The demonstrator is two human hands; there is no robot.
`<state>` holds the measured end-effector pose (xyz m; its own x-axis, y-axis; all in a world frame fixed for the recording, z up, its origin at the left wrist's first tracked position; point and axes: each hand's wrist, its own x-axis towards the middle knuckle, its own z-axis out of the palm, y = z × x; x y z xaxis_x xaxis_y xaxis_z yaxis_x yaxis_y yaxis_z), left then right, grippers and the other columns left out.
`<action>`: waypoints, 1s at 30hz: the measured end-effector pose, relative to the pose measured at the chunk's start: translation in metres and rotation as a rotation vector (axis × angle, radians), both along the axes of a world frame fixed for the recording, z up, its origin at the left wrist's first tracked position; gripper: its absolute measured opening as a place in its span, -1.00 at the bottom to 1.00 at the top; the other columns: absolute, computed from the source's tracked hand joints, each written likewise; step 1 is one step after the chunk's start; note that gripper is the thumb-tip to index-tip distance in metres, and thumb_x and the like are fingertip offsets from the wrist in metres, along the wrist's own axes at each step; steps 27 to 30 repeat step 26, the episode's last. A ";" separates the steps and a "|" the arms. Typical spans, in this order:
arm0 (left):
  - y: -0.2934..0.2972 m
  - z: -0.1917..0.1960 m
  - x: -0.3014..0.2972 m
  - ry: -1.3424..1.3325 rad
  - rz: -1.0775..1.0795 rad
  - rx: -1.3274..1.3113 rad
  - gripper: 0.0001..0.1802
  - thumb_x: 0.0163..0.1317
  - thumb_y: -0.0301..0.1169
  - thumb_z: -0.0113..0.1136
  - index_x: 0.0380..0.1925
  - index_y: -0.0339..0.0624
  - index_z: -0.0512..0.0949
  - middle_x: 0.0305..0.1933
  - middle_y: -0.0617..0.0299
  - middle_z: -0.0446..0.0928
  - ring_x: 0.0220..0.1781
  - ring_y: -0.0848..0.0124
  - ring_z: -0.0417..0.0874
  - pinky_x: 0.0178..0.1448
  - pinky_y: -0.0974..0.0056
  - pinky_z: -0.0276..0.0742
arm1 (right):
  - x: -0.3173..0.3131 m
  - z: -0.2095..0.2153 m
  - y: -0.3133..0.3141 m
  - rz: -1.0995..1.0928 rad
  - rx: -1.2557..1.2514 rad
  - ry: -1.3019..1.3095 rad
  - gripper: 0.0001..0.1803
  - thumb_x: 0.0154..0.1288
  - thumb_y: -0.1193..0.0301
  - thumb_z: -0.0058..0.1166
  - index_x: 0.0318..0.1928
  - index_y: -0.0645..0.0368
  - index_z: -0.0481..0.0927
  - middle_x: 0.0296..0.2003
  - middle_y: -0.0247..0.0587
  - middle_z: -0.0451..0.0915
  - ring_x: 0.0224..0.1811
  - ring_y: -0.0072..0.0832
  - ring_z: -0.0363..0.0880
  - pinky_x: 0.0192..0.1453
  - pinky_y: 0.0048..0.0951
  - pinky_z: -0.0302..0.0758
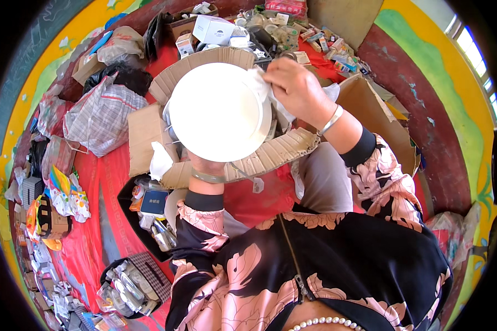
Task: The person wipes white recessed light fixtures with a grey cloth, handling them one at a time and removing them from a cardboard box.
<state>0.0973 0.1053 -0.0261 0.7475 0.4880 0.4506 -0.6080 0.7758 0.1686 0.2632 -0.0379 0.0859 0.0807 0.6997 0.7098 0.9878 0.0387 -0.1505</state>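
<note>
A large round white dish-like thing is held up over an opened cardboard box. My left hand supports it from the near side, with the fingers hidden beneath it. At its right rim, my right hand pinches a crumpled white tissue or cloth against the edge. The round thing covers most of what lies in the box, and its exact kind cannot be made out. Another white crumpled piece hangs on the box's near left flap.
A second cardboard box stands open at the right. Left of my knees are a black box of small goods and a checked basket of bottles. A plaid bag and heaps of packages line the wall. Red sheeting covers the floor.
</note>
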 end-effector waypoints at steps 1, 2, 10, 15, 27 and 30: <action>0.003 -0.009 0.002 0.079 0.007 0.003 -0.35 0.31 0.00 -0.05 0.26 -0.21 0.25 0.25 0.05 0.37 0.22 0.12 0.44 0.24 0.05 0.44 | -0.002 0.005 0.004 -0.038 0.067 0.042 -0.76 -0.03 0.62 0.01 -0.28 0.23 0.61 -0.32 -0.09 0.53 -0.18 -0.13 0.51 -0.08 -0.27 0.48; 0.008 -0.023 0.004 0.164 0.022 0.009 -0.36 0.32 0.00 -0.07 0.26 -0.21 0.24 0.25 0.07 0.36 0.23 0.13 0.44 0.24 0.05 0.45 | -0.006 0.010 0.012 -0.068 0.138 0.089 -0.77 -0.02 0.63 0.01 -0.29 0.23 0.60 -0.32 -0.09 0.53 -0.19 -0.12 0.51 -0.09 -0.27 0.48; 0.003 -0.013 0.011 0.443 0.057 0.142 -0.36 0.35 0.03 -0.13 0.26 -0.18 0.24 0.26 0.13 0.35 0.25 0.22 0.42 0.24 0.13 0.43 | -0.039 0.002 0.082 -0.024 0.270 0.356 -0.83 0.02 0.64 0.04 -0.34 0.18 0.58 -0.34 -0.13 0.51 -0.30 -0.19 0.54 -0.22 -0.32 0.49; -0.005 0.005 0.014 0.425 -0.013 0.082 -0.37 0.34 0.05 -0.13 0.26 -0.10 0.22 0.27 0.19 0.33 0.23 0.31 0.41 0.27 0.20 0.38 | -0.079 -0.008 0.077 0.243 0.164 0.400 -0.81 -0.06 0.64 0.04 -0.35 0.20 0.53 -0.34 -0.13 0.50 -0.29 -0.15 0.51 -0.19 -0.28 0.48; 0.016 -0.017 -0.003 0.258 0.125 -0.005 -0.31 0.28 0.03 -0.01 0.23 -0.26 0.27 0.25 0.03 0.37 0.23 0.11 0.43 0.27 0.08 0.40 | -0.025 -0.019 -0.003 0.334 -0.235 -0.106 -0.85 -0.15 0.56 0.10 -0.47 0.05 0.53 -0.44 -0.27 0.49 -0.31 -0.23 0.49 -0.19 -0.27 0.45; 0.016 -0.017 -0.003 0.258 0.125 -0.005 -0.31 0.28 0.03 -0.01 0.23 -0.26 0.27 0.25 0.03 0.37 0.23 0.11 0.43 0.27 0.08 0.40 | -0.025 -0.019 -0.003 0.334 -0.235 -0.106 -0.85 -0.15 0.56 0.10 -0.47 0.05 0.53 -0.44 -0.27 0.49 -0.31 -0.23 0.49 -0.19 -0.27 0.45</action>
